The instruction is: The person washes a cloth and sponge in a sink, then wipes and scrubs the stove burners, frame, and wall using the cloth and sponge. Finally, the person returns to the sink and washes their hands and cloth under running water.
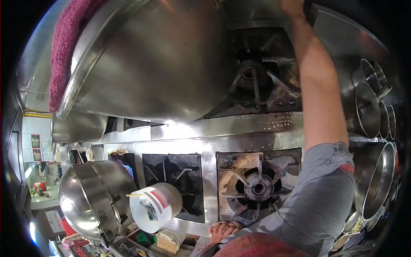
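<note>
Steel stove (265, 124), w/ burners near & far, is the thing being worked at; it spans the mid of the scene. R arm stretches over its right side toward the far edge. R hand (293, 6) is mostly cut off at top of view: can't tell if it grips anything. L hand (219, 232) is at the near edge, fingers curled; can't tell if it holds smth or just leans.

Progress: prob. mid-job, judging by the reach. No finished result shows; what's left can't be told b/c the reach ends out of view.

Room: big steel pot (158, 60) looms far left, pink towel (64, 55) on its rim. Main far lane is the gap btwn pot & R forearm, over the far burner (248, 73). Near right burner (259, 188) has its grate uncovered, so most room's there. White bucket (165, 203) crowds the near left burner (173, 168), w/ domed steel vessel (77, 201) to its left. Pans (368, 107) sit right of R arm; swinging that way could knock them.
</note>
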{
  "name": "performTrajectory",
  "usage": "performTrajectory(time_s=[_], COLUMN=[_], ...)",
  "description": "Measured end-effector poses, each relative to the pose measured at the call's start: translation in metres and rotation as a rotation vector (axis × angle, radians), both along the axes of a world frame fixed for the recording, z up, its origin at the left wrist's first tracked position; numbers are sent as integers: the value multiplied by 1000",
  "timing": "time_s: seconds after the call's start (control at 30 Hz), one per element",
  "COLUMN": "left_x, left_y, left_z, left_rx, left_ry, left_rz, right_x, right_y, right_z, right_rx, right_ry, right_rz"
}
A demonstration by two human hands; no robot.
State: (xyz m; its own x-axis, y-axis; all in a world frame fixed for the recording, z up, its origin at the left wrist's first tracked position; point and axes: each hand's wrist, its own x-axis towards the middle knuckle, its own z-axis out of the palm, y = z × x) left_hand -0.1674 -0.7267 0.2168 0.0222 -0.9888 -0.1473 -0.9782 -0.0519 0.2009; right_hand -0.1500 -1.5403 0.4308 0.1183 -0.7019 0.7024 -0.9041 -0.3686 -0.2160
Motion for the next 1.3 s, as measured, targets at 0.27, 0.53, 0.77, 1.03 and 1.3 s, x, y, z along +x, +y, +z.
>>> performTrajectory(time_s=[0.27, 0.53, 0.77, 1.03, 1.3], left_x=[3, -7, 1, -2, 2], left_y=[-2, -21, -9, -7, -10], left_z=[-7, 12, 12, 3, 0], left_rx=[-5, -114, 37, 44, 37], left_ry=[7, 11, 62, 65, 73], left_rz=[-16, 90, 50, 25, 37], right_x=[62, 88, -25, 104, 44], right_y=[-11, 23, -40, 22, 6], right_z=[-23, -17, -7, -60, -13], right_rx=[-412, -149, 78, 284, 333], right_ry=[613, 599, -133, -515, -662], right_rz=[50, 9, 260, 144, -24])
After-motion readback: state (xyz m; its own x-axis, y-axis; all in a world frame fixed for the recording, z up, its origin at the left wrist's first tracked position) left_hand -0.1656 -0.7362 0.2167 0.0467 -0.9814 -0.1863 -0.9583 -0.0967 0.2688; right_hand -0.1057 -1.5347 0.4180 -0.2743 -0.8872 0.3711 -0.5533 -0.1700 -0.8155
